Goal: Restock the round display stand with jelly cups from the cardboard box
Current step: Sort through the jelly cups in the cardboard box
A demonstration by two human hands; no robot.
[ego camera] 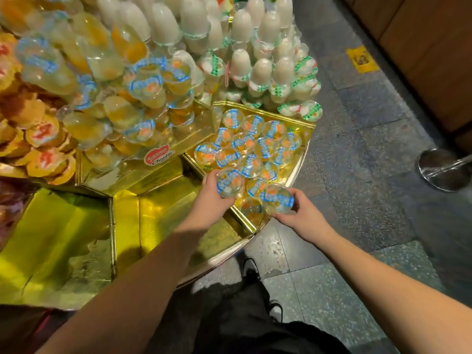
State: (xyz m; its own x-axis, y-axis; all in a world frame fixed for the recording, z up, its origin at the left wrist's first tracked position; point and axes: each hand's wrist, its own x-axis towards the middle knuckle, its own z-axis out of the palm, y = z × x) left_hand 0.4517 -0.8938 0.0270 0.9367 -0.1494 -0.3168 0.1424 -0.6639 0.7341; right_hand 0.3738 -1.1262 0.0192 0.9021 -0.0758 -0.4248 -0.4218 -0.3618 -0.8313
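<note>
The person stands at the rim of the round gold stand (158, 215), both bare arms reaching down over a wedge-shaped gold compartment (304, 129) near its edge. The left hand (212, 198) curls its fingers under and around a jelly cup (229, 182), the blue-and-white lid turned up and slightly toward the person, so the cup's axis runs nearly upright with a small tilt. The right hand (300, 213) grips a second cup (277, 198) from the side, thumb and fingers wrapped round its wall, lid also facing up. Both cups hover at the near end of the compartment, just above a layer of matching cups (251, 146) lying packed together, lids up. Behind that compartment rise heaps of yellow cups (122, 80) on their sides and white cups (260, 72) stacked bottoms-up. The gold compartment (63, 236) to the left shows bare foil. Below are a black shoe (251, 269) and speckled floor tiles (370, 175).
</note>
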